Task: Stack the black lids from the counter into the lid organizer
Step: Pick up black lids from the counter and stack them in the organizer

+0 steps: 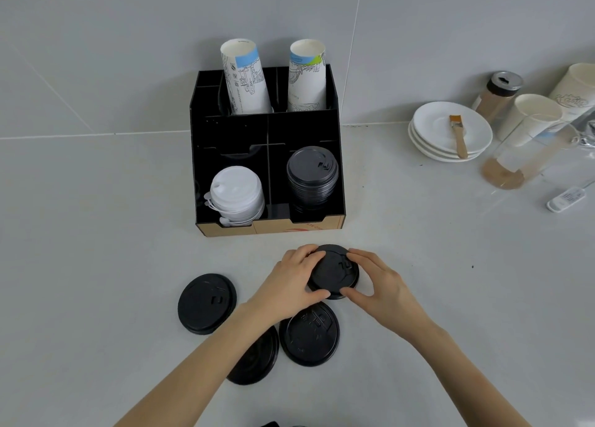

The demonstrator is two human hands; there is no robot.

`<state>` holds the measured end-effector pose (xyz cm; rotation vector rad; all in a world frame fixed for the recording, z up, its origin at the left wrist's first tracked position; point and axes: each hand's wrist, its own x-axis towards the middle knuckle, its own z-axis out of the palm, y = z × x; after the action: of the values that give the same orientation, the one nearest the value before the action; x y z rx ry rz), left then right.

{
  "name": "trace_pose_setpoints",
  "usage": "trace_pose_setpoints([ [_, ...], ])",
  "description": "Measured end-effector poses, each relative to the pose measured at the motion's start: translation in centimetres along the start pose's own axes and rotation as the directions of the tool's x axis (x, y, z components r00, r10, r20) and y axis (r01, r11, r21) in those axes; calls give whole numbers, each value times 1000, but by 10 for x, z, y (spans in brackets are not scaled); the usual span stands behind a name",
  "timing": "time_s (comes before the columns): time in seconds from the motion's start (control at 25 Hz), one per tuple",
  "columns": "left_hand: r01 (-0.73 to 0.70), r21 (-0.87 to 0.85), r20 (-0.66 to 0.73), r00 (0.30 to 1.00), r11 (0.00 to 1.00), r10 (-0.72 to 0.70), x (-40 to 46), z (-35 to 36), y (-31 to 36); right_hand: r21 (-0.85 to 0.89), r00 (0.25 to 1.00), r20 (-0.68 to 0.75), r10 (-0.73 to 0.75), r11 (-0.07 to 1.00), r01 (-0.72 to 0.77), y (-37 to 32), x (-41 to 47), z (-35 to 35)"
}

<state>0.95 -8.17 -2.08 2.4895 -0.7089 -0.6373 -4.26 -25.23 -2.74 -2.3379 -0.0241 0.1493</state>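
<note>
A lid (331, 270) is gripped by both hands on the counter (96, 249)
It is clamped at its rim between the left hand (291, 280) and right hand (381, 283); three loose lids (206, 302) lie below and left of the grip, the organizer (267, 156) with its black stack (311, 175) beyond it

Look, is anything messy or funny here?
A bit. A small brush lies on the stacked white saucers, and three black lids sit scattered on the counter, one partly under the left arm. Both hands, left hand and right hand, grip a fourth lid.
</note>
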Motion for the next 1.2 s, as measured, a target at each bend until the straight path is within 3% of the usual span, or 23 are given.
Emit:
trace_pose_setpoints([
  [0.28, -88, -71, -150, 986, 994, 77, -4, -44, -1, 37, 994, -76, -84, 996, 87, -25, 13, -20],
  [0.76, -97, -90, -389, 920, 991, 55, 18, -100, -3, -51, 966, -209, -155, 988, 147, -60, 66, -51],
  [1.2, -84, -74, -381, 923, 994, 50, 66, -128, -16, -34, 947, -318, -55, 998, 46, -70, 118, -46],
])
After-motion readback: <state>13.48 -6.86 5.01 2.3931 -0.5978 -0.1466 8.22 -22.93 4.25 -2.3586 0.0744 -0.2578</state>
